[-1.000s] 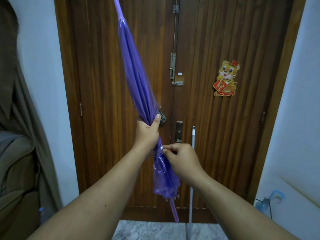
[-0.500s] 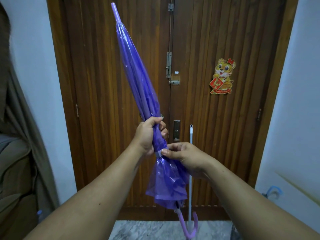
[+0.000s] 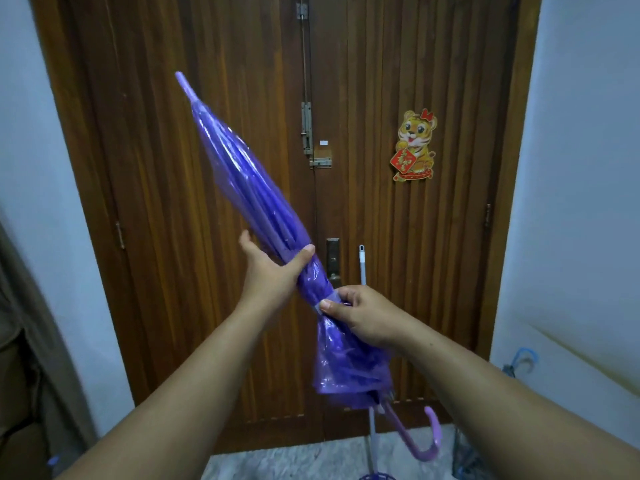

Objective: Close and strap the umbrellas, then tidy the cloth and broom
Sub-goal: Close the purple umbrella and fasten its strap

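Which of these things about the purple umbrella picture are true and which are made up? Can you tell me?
1. The purple umbrella is folded shut. True.
2. The left hand is fully wrapped round the umbrella. False: its fingers are spread, cradling it.
3. The right hand pinches the pale strap round the umbrella. True.
4. The umbrella's tip points at the floor. False: it points up and left; the curved handle is at the bottom.
5. A tiger sticker is on the wooden door. True.
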